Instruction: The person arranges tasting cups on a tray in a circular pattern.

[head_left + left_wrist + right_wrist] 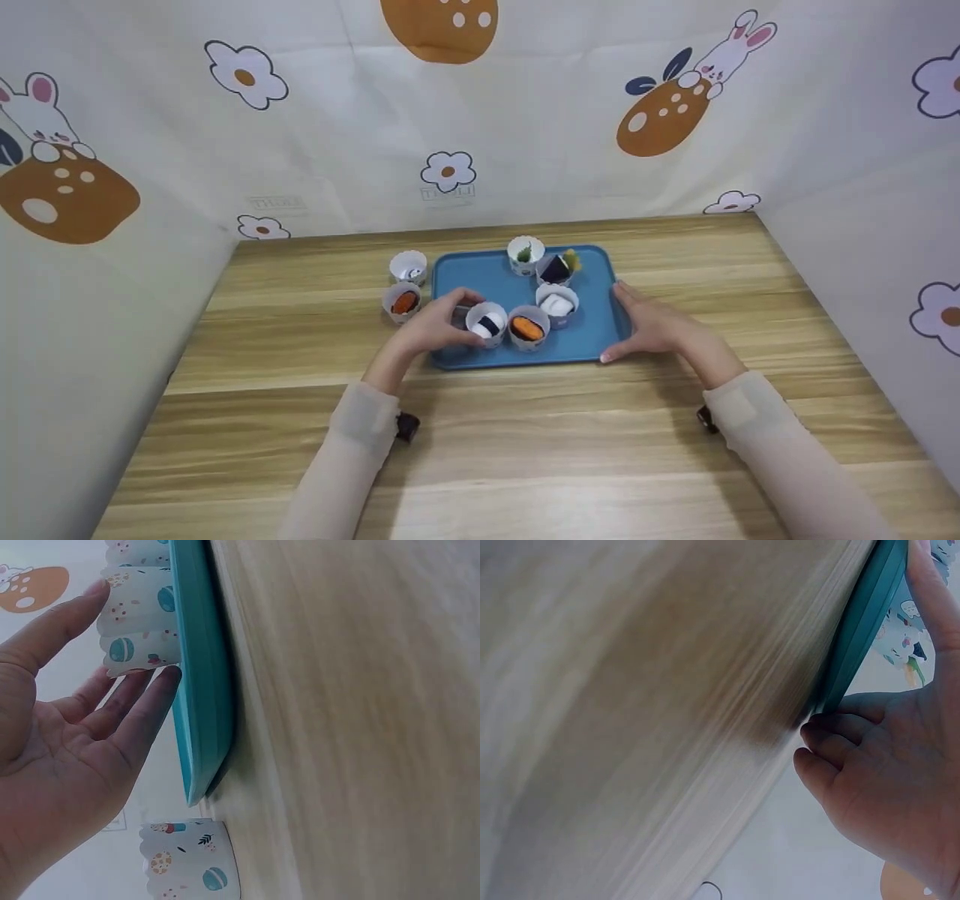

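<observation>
A paper cup [487,325] with a toy sushi piece, white with a black band, stands at the front of the blue tray [480,277]. My left hand [439,322] holds this cup between thumb and fingers; in the left wrist view the cup wall [139,619] shows a printed pattern. Touching its right side is a cup with an orange-topped sushi [528,328]. My right hand [660,322] grips the tray's right end, thumb at the front corner and fingers against the side. Up close, the fingertips [817,739] meet the tray edge [866,619].
On the tray's right half stand a cup with white pieces [557,305], a cup with a black triangle and yellow piece [556,270], and a cup with a green leaf [526,255]. Left of the tray are a red-orange sushi cup [403,302] and a whitish cup [409,268].
</observation>
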The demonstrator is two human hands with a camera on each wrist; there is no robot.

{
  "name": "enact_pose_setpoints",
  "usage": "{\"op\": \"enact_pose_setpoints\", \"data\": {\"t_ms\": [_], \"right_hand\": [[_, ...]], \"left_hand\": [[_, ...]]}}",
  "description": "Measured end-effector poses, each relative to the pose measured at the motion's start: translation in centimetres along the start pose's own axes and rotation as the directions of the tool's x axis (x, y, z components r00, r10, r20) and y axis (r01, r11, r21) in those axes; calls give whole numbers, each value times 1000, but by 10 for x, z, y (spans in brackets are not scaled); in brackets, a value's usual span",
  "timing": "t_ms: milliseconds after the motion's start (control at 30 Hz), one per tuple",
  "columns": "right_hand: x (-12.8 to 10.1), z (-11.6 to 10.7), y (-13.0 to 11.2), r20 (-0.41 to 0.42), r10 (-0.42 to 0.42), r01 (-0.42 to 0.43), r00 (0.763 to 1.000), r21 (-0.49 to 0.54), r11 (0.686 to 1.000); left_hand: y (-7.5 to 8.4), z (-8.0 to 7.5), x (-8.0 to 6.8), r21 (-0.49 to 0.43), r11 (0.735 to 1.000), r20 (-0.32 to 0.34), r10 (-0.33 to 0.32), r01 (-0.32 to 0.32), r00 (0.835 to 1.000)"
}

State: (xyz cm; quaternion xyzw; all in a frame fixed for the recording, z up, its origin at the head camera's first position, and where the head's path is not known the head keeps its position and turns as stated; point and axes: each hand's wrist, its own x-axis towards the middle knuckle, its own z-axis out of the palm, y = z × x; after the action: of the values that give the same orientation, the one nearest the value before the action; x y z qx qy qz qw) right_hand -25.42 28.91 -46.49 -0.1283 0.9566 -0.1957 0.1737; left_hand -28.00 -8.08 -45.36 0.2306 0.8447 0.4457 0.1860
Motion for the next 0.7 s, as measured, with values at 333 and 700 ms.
{"op": "enact_pose_setpoints", "data": {"t_ms": [333,700], "right_hand": [[1,0,0,0,-23,23,1000,10,1000],[1,0,1,4,-9,9,1000,17,1000]], "left_hand": [[-1,-7,-2,-89,996,11,7,-6,1000],[-3,-12,-6,-114,993,-42,13,-17,999]]}}
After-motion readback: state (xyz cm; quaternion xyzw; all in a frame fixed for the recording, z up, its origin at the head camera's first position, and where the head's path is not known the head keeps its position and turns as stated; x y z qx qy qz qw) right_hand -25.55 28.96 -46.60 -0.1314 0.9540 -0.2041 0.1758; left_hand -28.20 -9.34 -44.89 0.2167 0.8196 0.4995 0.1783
